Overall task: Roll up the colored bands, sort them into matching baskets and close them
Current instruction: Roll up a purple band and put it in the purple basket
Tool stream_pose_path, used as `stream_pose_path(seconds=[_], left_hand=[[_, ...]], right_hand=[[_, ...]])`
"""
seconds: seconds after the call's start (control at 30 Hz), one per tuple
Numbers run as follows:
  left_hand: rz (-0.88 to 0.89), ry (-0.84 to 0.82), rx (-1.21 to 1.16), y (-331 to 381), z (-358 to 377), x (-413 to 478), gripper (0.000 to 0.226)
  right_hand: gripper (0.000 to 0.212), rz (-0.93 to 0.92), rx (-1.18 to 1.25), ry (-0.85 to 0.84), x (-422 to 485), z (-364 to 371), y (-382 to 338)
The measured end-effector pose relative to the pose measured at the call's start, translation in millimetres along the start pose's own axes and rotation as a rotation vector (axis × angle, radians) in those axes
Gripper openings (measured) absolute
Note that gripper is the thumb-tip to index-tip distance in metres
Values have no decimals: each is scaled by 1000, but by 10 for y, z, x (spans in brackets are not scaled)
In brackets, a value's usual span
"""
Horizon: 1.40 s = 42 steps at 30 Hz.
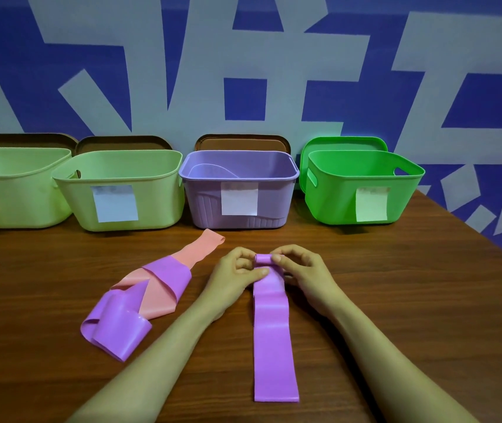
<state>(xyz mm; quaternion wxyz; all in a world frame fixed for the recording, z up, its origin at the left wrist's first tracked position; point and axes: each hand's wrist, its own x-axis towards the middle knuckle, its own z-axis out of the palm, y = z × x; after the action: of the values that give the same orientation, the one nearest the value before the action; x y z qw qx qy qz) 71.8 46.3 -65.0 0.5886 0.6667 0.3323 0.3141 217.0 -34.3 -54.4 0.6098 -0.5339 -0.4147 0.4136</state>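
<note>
A purple band (274,337) lies flat on the wooden table, running toward me. Its far end is curled into a small roll, and my left hand (234,273) and my right hand (301,270) both pinch that roll from either side. To the left lies a second purple band (115,328), tangled with a pink band (195,251). Along the wall stand open baskets: a purple basket (277,184) at centre, a bright green basket (338,206) to the right, and two pale green baskets (158,206) (24,203) to the left.
Each basket carries a paper label on its front. Brown lids (243,141) lean on the wall behind three baskets, and a green lid (344,143) behind the bright green one. The table edge (487,236) slants away at the right.
</note>
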Motion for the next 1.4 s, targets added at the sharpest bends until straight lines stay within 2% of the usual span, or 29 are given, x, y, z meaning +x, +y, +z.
stream_pose_path(seconds=[0.43, 0.67, 0.77, 0.9, 1.07, 1.3, 1.4], left_hand=[[-61, -35, -204, 73, -28, -24, 27], [-29, 4, -132, 31, -59, -12, 23], [-5, -5, -159, 19, -63, -16, 25], [27, -13, -134, 17, -63, -27, 26], [10, 6, 1, 21, -7, -17, 33], [-22, -23, -87, 27, -31, -20, 40], [-32, -2, -70, 25, -23, -5, 36]], right_hand=[[15, -78, -41, 58, -43, -11, 12], [26, -32, -26, 0, -39, -23, -10], [31, 15, -37, 29, -16, -27, 5], [19, 33, -115, -3, -7, -26, 21], [9, 13, -7, 73, -13, -15, 19], [18, -12, -2, 58, -36, -26, -3], [21, -29, -42, 58, -29, -41, 5]])
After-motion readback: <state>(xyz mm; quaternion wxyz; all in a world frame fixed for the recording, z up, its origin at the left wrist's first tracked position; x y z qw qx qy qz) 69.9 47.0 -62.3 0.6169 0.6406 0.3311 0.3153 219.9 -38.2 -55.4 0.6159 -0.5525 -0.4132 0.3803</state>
